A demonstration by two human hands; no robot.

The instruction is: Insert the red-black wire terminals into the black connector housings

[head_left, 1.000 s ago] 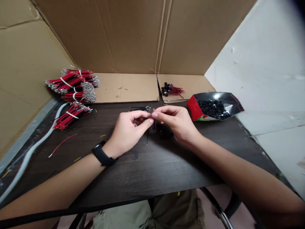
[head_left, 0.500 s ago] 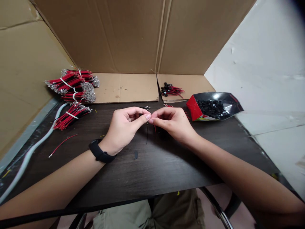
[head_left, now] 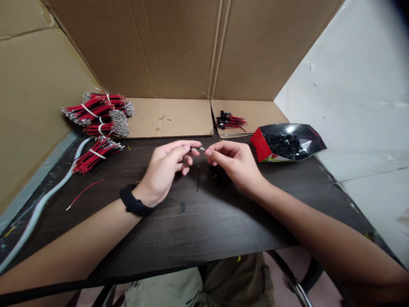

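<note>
No lettering, number or brand can be read. The red-and-black box (head_left: 260, 145), towards three o'clock, has coloured print low on its near side and faint marks on its dark inside, all illegible.

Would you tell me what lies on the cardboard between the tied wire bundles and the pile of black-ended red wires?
In the head view, a few tiny dark scraps lie on the flat cardboard between the tied bundles and the pile.

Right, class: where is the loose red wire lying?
In the head view, the loose red wire lies at left on the dark tabletop, just below the nearest tied bundle.
</note>
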